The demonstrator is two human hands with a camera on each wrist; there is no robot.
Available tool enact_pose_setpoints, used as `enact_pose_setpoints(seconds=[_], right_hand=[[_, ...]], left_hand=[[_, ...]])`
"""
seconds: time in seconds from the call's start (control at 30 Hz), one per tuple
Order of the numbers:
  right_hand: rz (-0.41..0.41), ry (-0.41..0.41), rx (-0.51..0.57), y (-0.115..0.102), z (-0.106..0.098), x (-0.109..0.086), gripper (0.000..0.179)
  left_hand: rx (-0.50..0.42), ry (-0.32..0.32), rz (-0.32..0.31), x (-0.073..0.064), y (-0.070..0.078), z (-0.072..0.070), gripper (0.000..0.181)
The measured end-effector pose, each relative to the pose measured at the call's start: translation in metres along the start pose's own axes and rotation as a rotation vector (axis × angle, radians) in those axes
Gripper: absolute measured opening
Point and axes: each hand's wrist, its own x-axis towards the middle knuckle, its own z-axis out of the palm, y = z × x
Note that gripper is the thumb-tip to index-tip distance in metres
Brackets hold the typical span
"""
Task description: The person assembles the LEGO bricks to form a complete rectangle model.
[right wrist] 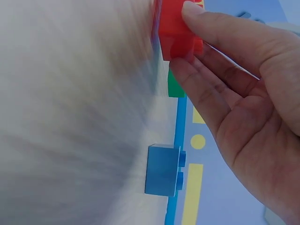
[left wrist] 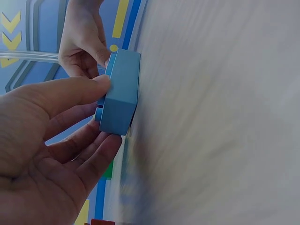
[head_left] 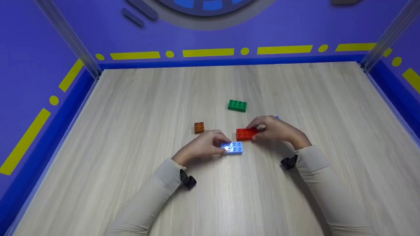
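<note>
Tabletop of pale, grained wood (head_left: 131, 108), bearing studded toy bricks. Left hand (head_left: 204, 144): thumb and fingers clamped on the left end of a light-blue rectangular plastic brick (head_left: 233, 149). Right hand (head_left: 277, 129): thumb and fingers clamped on the right end of a red rectangular plastic brick (head_left: 243, 133). Light-blue brick: smooth-sided, shiny, studs upward in 2 rows; long axis left to right in the head view, free end pointing right. It sits nearer the person than the red brick and slightly left of it. Red brick: studs upward, long axis likewise left to right, free end pointing left. Green rectangular plastic brick (head_left: 237, 106): 8 studs, beyond both hands. Blue plastic brick (right wrist: 161, 169): mostly hidden behind the right hand in the head view. Orange-brown square plastic brick (head_left: 199, 127): 4 studs, just beyond the left hand.
</note>
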Motion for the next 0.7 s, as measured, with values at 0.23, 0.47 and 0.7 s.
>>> enact_pose_setpoints(seconds=[0.23, 0.47, 0.7], right_hand=[[0.007, -0.011, 0.002, 0.0000, -0.0010, -0.0037, 0.033], [-0.005, 0.012, -0.017, 0.0025, -0.0014, -0.0068, 0.033], [-0.005, 0.002, 0.005, 0.0043, -0.0008, -0.0089, 0.033]], left_hand=[[-0.011, 0.032, -0.003, 0.0004, -0.0027, -0.0012, 0.031], [-0.012, 0.050, -0.046, 0.0002, -0.0041, -0.0013, 0.031], [-0.029, 0.056, -0.071, 0.0014, -0.0038, -0.0014, 0.032]])
